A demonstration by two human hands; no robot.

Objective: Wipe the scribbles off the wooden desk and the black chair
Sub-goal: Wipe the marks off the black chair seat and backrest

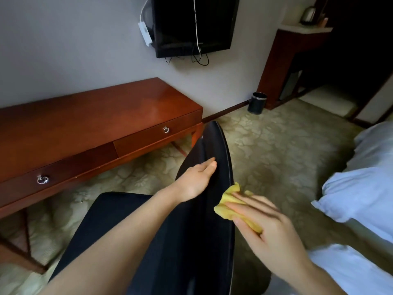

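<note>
The black chair (210,220) stands in front of me, its backrest edge running up the middle of the view and its seat at lower left. My left hand (196,180) rests on the front of the backrest, fingers straight. My right hand (263,220) presses a yellow cloth (228,206) against the back edge of the backrest with flat, slightly blurred fingers. The long wooden desk (95,116) with two ring-pull drawers stands along the wall at left. I see no scribbles on the chair or desk from here.
A wall TV (192,24) with hanging cables is above the desk. A small black bin (257,102) stands by the wall next to a wooden cabinet (285,67). A bed with white pillows (361,188) is at right. Patterned carpet covers the floor.
</note>
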